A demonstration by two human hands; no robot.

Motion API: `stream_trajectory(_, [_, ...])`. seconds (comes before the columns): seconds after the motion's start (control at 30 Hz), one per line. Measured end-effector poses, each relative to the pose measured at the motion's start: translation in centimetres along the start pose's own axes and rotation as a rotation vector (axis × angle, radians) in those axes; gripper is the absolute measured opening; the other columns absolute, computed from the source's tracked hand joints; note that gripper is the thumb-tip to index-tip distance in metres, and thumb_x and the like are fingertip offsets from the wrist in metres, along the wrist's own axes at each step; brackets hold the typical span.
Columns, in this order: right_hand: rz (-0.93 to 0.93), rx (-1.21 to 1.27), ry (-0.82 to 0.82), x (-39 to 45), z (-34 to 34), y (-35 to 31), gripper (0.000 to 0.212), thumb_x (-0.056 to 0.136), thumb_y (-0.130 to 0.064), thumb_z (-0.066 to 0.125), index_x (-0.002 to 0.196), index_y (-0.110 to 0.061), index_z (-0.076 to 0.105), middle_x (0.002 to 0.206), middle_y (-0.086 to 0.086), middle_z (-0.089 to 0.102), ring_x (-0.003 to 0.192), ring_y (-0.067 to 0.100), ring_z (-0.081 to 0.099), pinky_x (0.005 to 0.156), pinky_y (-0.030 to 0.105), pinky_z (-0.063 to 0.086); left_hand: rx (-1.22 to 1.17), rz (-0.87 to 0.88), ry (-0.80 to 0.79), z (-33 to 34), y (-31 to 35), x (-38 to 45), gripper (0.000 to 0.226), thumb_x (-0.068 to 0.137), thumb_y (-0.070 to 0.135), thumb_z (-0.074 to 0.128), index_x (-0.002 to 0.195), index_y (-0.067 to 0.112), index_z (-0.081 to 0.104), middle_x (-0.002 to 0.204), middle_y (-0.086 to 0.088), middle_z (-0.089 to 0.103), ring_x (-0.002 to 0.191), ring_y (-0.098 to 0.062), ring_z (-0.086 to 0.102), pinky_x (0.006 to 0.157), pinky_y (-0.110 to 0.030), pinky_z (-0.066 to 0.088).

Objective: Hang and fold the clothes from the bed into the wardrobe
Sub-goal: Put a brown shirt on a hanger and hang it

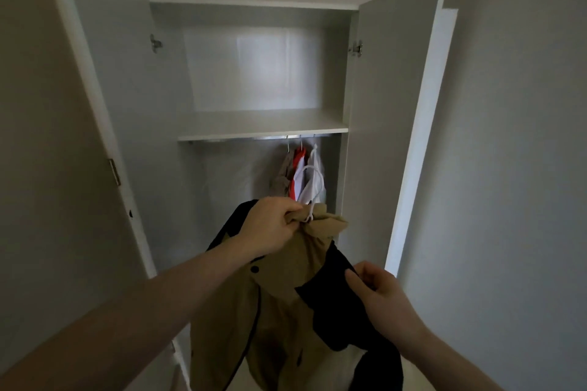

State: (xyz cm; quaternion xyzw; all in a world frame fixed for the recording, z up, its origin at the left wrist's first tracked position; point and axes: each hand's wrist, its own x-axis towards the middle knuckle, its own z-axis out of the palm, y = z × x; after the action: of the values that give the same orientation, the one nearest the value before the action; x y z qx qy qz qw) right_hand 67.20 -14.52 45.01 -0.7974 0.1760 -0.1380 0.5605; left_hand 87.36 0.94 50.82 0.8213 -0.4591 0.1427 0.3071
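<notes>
Before the open wardrobe (374, 105), held at chest level: one tan and black jacket (279, 295) on a white hanger (313, 197). Left hand (270, 225) grips the bunched collar at the hanger neck; right hand (378, 292) pinches the black sleeve. Likely soft, limp, moderately light, prone to sliding off; best carried by the hanger hook. Three garments (300, 174) already hang on the rail (241, 138). Hidden: hanger shoulders inside the cloth, the jacket hem below frame, the wardrobe's lower part.
</notes>
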Motion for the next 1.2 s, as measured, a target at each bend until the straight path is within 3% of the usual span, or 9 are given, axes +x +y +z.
stream_trajectory(0.27, [0.031,0.024,-0.051,12.4,0.6,1.2,0.023,0.102,-0.032,0.06,0.085,-0.018,0.067,0.07,-0.005,0.065,0.068,0.013,0.065,0.069,0.023,0.05,0.012,-0.113,0.107,4.7,-7.6,7.0,0.036,0.083,0.011,0.069,0.057,0.027,0.049,0.061,0.012,0.052,0.063,-0.006,0.052,0.064,-0.021,0.037])
stream_trajectory(0.37, [0.05,0.055,-0.05,16.2,2.6,1.5,0.022,0.101,-0.033,0.061,0.089,-0.017,0.07,0.08,-0.001,0.071,0.077,0.015,0.07,0.074,0.028,0.054,0.033,-0.182,0.181,6.3,-11.0,8.7,0.018,0.081,0.011,0.072,0.065,0.02,0.071,0.086,0.009,0.068,0.084,-0.008,0.061,0.078,-0.03,0.049])
stream_trajectory(0.47, [0.065,0.076,-0.045,19.9,4.8,1.6,0.023,0.102,-0.03,0.059,0.087,-0.017,0.07,0.08,-0.003,0.072,0.076,0.011,0.07,0.072,0.026,0.053,0.015,-0.307,0.202,8.3,-14.5,10.4,0.017,0.083,0.005,0.075,0.085,0.021,0.081,0.11,0.007,0.053,0.109,-0.017,0.045,0.096,-0.028,0.038])
stream_trajectory(0.57, [0.058,0.06,-0.003,23.8,6.8,1.7,0.023,0.102,-0.026,0.06,0.084,-0.015,0.07,0.078,-0.001,0.072,0.077,0.014,0.069,0.07,0.027,0.052,-0.074,-0.385,0.14,9.2,-17.4,12.3,0.033,0.088,0.003,0.068,0.071,0.03,0.074,0.086,0.008,0.054,0.095,-0.017,0.049,0.079,-0.014,0.035])
stream_trajectory(0.63, [0.067,0.059,0.019,26.3,8.1,1.8,0.022,0.101,-0.024,0.061,0.084,-0.014,0.07,0.078,0.0,0.072,0.077,0.015,0.069,0.071,0.028,0.054,-0.145,-0.413,0.089,9.7,-19.7,13.7,0.046,0.09,0.001,0.061,0.059,0.035,0.057,0.07,0.01,0.052,0.077,-0.009,0.053,0.07,-0.022,0.039])
stream_trajectory(0.77, [0.125,0.078,0.063,31.1,11.1,2.0,0.022,0.103,-0.023,0.057,0.087,-0.014,0.07,0.082,0.0,0.071,0.082,0.018,0.069,0.075,0.025,0.051,-0.26,-0.506,0.084,10.3,-24.5,16.6,0.022,0.094,0.012,0.065,0.102,0.03,0.074,0.086,0.016,0.068,0.086,-0.005,0.065,0.078,-0.023,0.052])
stream_trajectory(0.9, [0.185,0.089,0.107,36.7,14.1,1.6,0.022,0.104,-0.021,0.056,0.09,-0.013,0.07,0.089,0.006,0.072,0.089,0.024,0.068,0.084,0.034,0.052,-0.412,-0.606,0.155,11.7,-29.3,19.3,0.016,0.085,0.021,0.082,0.083,0.034,0.072,0.079,0.009,0.074,0.085,-0.009,0.071,0.085,-0.03,0.058])
stream_trajectory(1.07, [0.241,0.151,0.164,42.7,18.0,1.8,0.026,0.104,-0.02,0.055,0.089,-0.003,0.068,0.083,0.015,0.069,0.08,0.029,0.067,0.077,0.039,0.054,-0.517,-0.609,0.13,13.1,-34.4,23.0,0.02,0.084,0.024,0.084,0.084,0.04,0.073,0.077,0.023,0.072,0.079,0.007,0.067,0.072,-0.008,0.048])
stream_trajectory(1.2, [0.31,0.176,0.166,47.4,20.1,1.9,0.026,0.105,-0.02,0.052,0.086,-0.007,0.066,0.076,0.011,0.064,0.071,0.021,0.06,0.063,0.028,0.046,-0.54,-0.652,0.054,13.6,-37.6,26.3,0.008,0.091,0.023,0.077,0.085,0.028,0.078,0.084,0.009,0.076,0.087,-0.01,0.072,0.083,-0.027,0.057])
